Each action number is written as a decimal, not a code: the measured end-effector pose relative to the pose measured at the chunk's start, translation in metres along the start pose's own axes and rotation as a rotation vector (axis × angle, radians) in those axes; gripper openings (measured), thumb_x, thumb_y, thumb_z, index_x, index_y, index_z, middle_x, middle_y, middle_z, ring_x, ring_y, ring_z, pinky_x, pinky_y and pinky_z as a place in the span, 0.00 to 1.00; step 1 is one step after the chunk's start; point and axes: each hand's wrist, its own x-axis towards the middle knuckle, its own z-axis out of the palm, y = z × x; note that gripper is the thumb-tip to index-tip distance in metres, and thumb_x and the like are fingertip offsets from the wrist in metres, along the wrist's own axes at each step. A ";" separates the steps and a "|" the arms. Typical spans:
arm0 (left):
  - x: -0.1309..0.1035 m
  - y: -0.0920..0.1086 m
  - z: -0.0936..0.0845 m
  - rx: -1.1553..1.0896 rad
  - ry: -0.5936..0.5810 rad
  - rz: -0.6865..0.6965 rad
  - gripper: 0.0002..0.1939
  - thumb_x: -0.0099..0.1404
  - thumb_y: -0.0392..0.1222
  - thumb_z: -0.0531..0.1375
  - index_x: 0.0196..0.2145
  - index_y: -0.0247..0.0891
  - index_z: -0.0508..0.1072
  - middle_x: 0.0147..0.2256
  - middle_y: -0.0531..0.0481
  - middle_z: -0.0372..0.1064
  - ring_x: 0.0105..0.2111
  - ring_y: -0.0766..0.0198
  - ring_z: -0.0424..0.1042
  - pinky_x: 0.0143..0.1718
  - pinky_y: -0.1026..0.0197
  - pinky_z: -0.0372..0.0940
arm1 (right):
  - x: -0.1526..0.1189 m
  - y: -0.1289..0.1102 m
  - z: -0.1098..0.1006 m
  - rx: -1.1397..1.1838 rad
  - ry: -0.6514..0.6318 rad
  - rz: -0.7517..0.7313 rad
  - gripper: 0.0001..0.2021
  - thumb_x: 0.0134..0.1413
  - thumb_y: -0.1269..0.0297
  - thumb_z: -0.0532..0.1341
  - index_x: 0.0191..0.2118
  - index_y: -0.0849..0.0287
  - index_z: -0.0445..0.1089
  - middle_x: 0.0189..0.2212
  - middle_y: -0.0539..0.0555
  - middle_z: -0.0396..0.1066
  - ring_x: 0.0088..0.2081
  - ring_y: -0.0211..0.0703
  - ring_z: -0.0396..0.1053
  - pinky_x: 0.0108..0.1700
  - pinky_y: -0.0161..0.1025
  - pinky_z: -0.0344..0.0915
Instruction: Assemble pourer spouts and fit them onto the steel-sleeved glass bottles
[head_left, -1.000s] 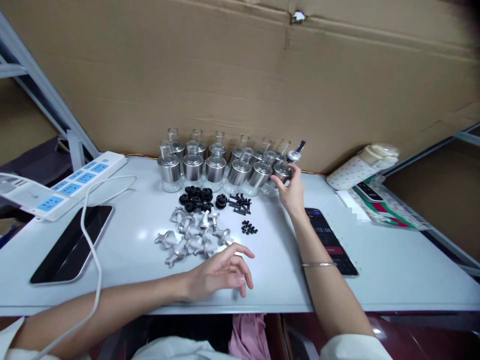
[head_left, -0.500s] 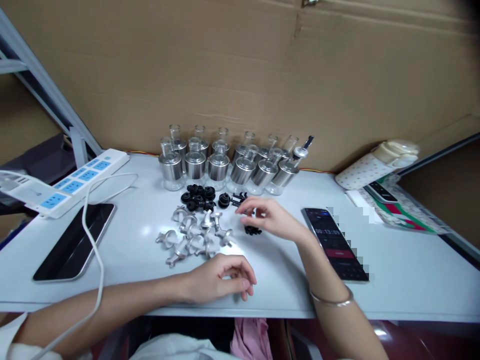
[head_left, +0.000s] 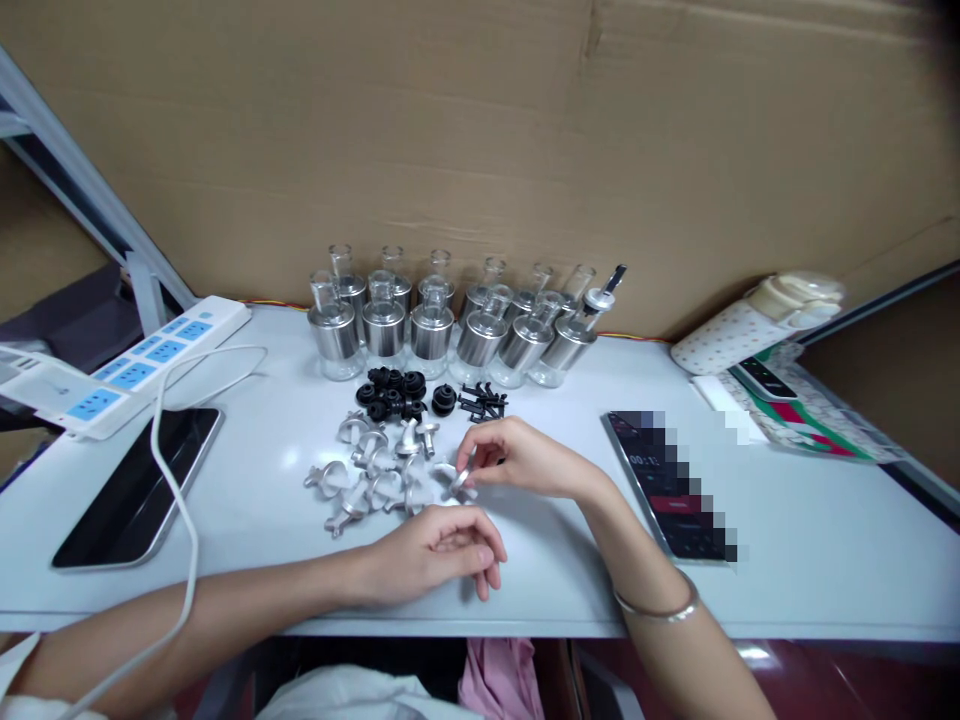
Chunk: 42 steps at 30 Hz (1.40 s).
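My right hand [head_left: 517,458] pinches a silver metal spout piece [head_left: 459,482] at the right edge of a pile of similar silver pieces [head_left: 384,488]. Nearer the table's front edge, my left hand [head_left: 450,552] rests with curled, loosely parted fingers and nothing in it. Behind the pile lie black ribbed stoppers [head_left: 392,392], with one stopper [head_left: 444,400] apart from them. Small black sticks [head_left: 484,400] lie to their right. Glass bottles with metal sleeves [head_left: 431,332] stand in two rows at the back. The rightmost front bottle [head_left: 570,345] has a spout on top.
On the left are a power strip [head_left: 161,350], a dark tablet [head_left: 139,490] and a white cable [head_left: 180,480]. To the right lie a phone [head_left: 664,490], a dotted tumbler [head_left: 727,335] and a patterned packet [head_left: 817,425]. Cardboard [head_left: 465,130] rises behind the table.
My right hand has moved down and left from the small black parts and taken hold of a silver piece. My left hand has barely moved. The view has shifted slightly.
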 end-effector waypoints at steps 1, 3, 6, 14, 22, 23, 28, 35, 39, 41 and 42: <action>0.000 0.000 0.000 -0.013 0.008 0.005 0.21 0.61 0.58 0.61 0.34 0.35 0.67 0.28 0.51 0.69 0.27 0.67 0.69 0.36 0.60 0.62 | -0.001 -0.001 -0.001 0.030 0.013 0.009 0.05 0.47 0.67 0.66 0.31 0.62 0.71 0.25 0.49 0.72 0.27 0.35 0.69 0.31 0.34 0.65; 0.001 0.000 0.000 -0.039 0.032 0.020 0.21 0.62 0.58 0.60 0.34 0.35 0.66 0.28 0.50 0.69 0.27 0.67 0.69 0.35 0.60 0.63 | -0.004 -0.004 -0.003 0.103 0.050 0.005 0.06 0.45 0.69 0.66 0.31 0.61 0.69 0.25 0.48 0.72 0.26 0.35 0.69 0.31 0.34 0.65; 0.001 -0.004 0.000 -0.070 0.076 0.068 0.23 0.63 0.61 0.58 0.36 0.36 0.63 0.29 0.50 0.69 0.25 0.67 0.70 0.32 0.61 0.62 | -0.008 -0.007 -0.005 0.266 0.086 -0.051 0.08 0.42 0.72 0.66 0.29 0.60 0.65 0.28 0.48 0.71 0.27 0.33 0.68 0.30 0.32 0.64; 0.003 -0.011 0.000 -0.153 0.174 0.112 0.29 0.61 0.67 0.55 0.41 0.37 0.59 0.30 0.52 0.68 0.25 0.67 0.71 0.34 0.59 0.62 | -0.007 -0.009 -0.005 0.147 -0.028 -0.257 0.09 0.45 0.70 0.68 0.25 0.61 0.66 0.34 0.51 0.70 0.37 0.37 0.68 0.43 0.38 0.65; 0.002 -0.012 -0.002 -0.140 0.190 0.098 0.24 0.61 0.61 0.60 0.38 0.37 0.59 0.27 0.54 0.68 0.22 0.68 0.69 0.29 0.61 0.61 | -0.012 -0.014 -0.012 0.144 -0.026 -0.231 0.11 0.49 0.63 0.68 0.39 0.60 0.72 0.30 0.49 0.70 0.30 0.34 0.63 0.35 0.35 0.63; 0.003 -0.012 -0.002 -0.139 0.181 0.098 0.24 0.61 0.60 0.60 0.38 0.37 0.59 0.27 0.54 0.68 0.22 0.68 0.69 0.28 0.62 0.61 | -0.012 -0.014 -0.011 0.147 -0.022 -0.221 0.11 0.49 0.63 0.68 0.39 0.60 0.73 0.29 0.49 0.71 0.30 0.34 0.63 0.34 0.35 0.63; 0.005 -0.009 -0.002 -0.124 0.176 0.090 0.24 0.62 0.61 0.59 0.38 0.35 0.63 0.29 0.48 0.72 0.23 0.67 0.70 0.29 0.61 0.61 | -0.008 -0.014 -0.004 0.122 -0.008 -0.161 0.09 0.53 0.62 0.65 0.38 0.60 0.75 0.32 0.51 0.75 0.33 0.37 0.70 0.38 0.36 0.66; 0.005 -0.003 -0.002 -0.069 0.172 0.025 0.25 0.62 0.62 0.57 0.33 0.32 0.68 0.27 0.47 0.72 0.22 0.68 0.68 0.28 0.62 0.59 | -0.011 -0.010 -0.013 0.164 0.022 -0.146 0.10 0.51 0.61 0.66 0.37 0.61 0.77 0.32 0.53 0.76 0.32 0.36 0.71 0.36 0.35 0.68; 0.005 -0.004 -0.003 -0.089 0.161 0.067 0.25 0.61 0.61 0.60 0.40 0.34 0.66 0.29 0.48 0.72 0.22 0.68 0.68 0.30 0.61 0.60 | -0.010 -0.010 -0.009 0.249 0.005 -0.156 0.10 0.51 0.59 0.67 0.36 0.61 0.76 0.29 0.51 0.75 0.29 0.35 0.70 0.34 0.34 0.68; 0.005 -0.005 -0.003 -0.119 0.161 0.087 0.25 0.60 0.60 0.61 0.42 0.35 0.62 0.30 0.49 0.71 0.23 0.67 0.68 0.31 0.61 0.61 | -0.010 -0.011 -0.007 0.261 -0.023 -0.168 0.11 0.51 0.58 0.67 0.36 0.61 0.76 0.28 0.51 0.74 0.28 0.35 0.70 0.33 0.35 0.68; 0.004 -0.005 -0.003 -0.126 0.160 0.095 0.25 0.60 0.60 0.61 0.42 0.36 0.61 0.30 0.50 0.70 0.23 0.67 0.68 0.31 0.61 0.61 | -0.010 -0.011 -0.007 0.248 -0.027 -0.173 0.12 0.50 0.58 0.67 0.36 0.61 0.76 0.28 0.51 0.74 0.28 0.35 0.70 0.33 0.35 0.68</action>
